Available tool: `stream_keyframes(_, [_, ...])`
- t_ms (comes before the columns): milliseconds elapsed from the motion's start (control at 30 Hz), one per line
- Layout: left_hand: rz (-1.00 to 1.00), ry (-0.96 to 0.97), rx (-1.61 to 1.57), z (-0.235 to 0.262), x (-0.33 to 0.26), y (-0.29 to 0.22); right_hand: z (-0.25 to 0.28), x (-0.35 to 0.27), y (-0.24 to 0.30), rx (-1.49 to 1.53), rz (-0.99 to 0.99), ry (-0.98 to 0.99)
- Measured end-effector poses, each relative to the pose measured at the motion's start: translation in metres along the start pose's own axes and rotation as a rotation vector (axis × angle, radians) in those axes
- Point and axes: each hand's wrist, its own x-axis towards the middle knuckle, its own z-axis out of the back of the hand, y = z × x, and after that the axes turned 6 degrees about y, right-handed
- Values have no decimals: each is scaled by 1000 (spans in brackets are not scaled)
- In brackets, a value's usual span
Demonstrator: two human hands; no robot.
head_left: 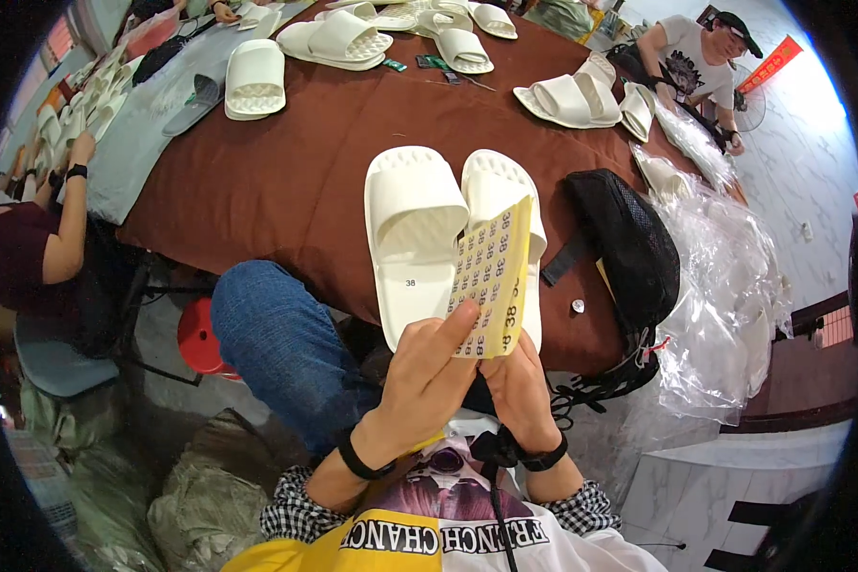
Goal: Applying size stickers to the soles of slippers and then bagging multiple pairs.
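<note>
Two cream slide sandals lie side by side on the brown-covered table before me. The left sandal (415, 229) has a small printed sticker on its insole. Partly behind a yellowish sheet of number stickers (491, 281) is the right sandal (491, 191). My left hand (419, 377) has its fingers closed at the sheet's lower left edge, over the left sandal's heel. Under the sheet's bottom edge, my right hand (520, 391) grips it from below; some of its fingers are hidden.
A black bag (629, 248) with straps sits right of the sandals, beside clear plastic wrap (715, 305). More sandals (334, 43) lie at the far side. A grey insole-like piece (195, 107) rests at left. Co-workers are at both sides; a red stool (203, 338) stands below.
</note>
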Motion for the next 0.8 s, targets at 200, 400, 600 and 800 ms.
stream_keyframes(200, [42, 2, -9, -1, 2, 1, 6, 0, -2, -54, -9, 49])
stream_keyframes(400, [90, -52, 25, 0, 6, -1, 15, 2, -11, -141, 78, 106])
stream_keyframes(600, [362, -91, -260, 4, 10, 0, 19, 3, -12, -311, 217, 60])
stream_keyframes(800, [600, -127, -757, 5, 13, 0, 20, 12, -17, -668, 465, -43])
